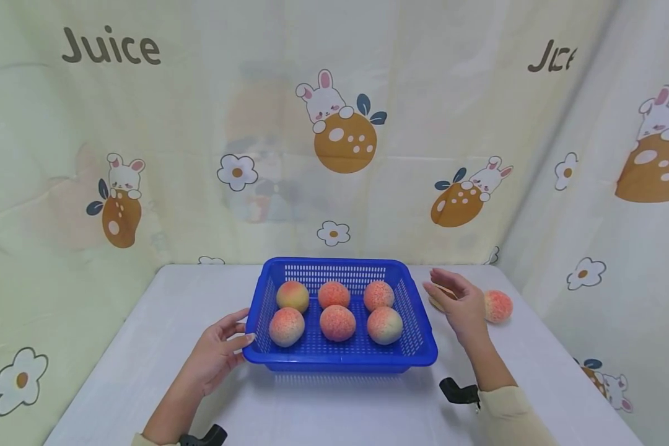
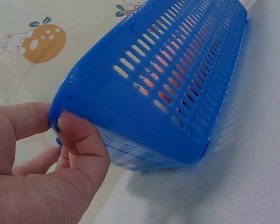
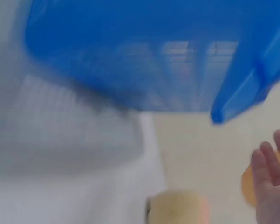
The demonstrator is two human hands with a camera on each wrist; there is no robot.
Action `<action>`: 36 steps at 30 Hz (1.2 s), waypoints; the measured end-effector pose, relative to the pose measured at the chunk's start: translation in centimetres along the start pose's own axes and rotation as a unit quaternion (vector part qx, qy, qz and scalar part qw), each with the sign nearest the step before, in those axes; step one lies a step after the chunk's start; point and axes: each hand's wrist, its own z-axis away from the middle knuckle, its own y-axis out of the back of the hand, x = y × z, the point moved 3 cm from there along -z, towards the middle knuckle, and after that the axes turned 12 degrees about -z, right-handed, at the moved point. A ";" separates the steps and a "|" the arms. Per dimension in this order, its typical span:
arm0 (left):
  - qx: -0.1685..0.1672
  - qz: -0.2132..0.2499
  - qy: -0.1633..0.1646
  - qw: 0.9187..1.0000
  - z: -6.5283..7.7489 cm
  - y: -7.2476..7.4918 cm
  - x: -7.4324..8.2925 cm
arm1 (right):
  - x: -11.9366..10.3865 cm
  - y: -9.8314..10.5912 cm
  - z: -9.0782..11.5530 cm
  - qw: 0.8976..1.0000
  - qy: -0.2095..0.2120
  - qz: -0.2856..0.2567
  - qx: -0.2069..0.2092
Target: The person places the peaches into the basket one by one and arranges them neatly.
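A blue plastic basket (image 1: pixel 340 360) with slotted walls stands on the table, holding several peaches (image 1: pixel 337 323) in two rows. My left hand (image 1: pixel 214 356) grips the basket's left rim; the left wrist view shows the thumb on one side of the rim (image 2: pixel 60 95) and fingers on the other. To the right of the basket, my right hand (image 1: pixel 464 306) is raised with extended fingers and holds nothing. Beside it on the table lies a pink-orange peach (image 1: pixel 499 306). Another yellowish peach (image 1: pixel 438 305) is mostly hidden behind that hand. A blurred pale peach (image 3: pixel 177 207) shows in the right wrist view.
The white table (image 1: pixel 334 412) meets a printed cloth (image 1: pixel 189 204) at its back edge, and more cloth (image 1: pixel 613 229) hangs along the right side. A black wrist strap piece (image 1: pixel 458 391) sits at my right wrist, another (image 1: pixel 205 437) at my left.
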 end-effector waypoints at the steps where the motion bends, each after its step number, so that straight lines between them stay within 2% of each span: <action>1: 0.000 0.001 0.000 1.000 0.0 0.0 0.0 | 0.4 0.3 -0.2 1.000 -0.003 0.002 0.011; 11: 0.001 -0.001 -0.001 1.000 0.0 0.0 0.0 | 3.4 2.1 -1.4 0.994 0.000 0.021 0.105; 17: 0.002 0.001 -0.002 1.000 -0.1 0.1 0.0 | 4.4 2.3 -2.0 0.991 0.010 0.033 0.130; 20: 0.000 0.003 -0.002 1.000 -0.1 0.1 0.0 | 4.9 2.3 -2.3 0.989 0.002 0.045 0.142; 26: 0.001 -0.001 -0.001 1.000 0.0 0.0 0.1 | 6.0 2.3 -3.0 0.987 -0.031 0.062 0.146; 36: 0.003 -0.001 0.000 1.000 0.1 0.0 0.1 | 7.2 2.4 -3.8 0.986 -0.069 0.082 0.131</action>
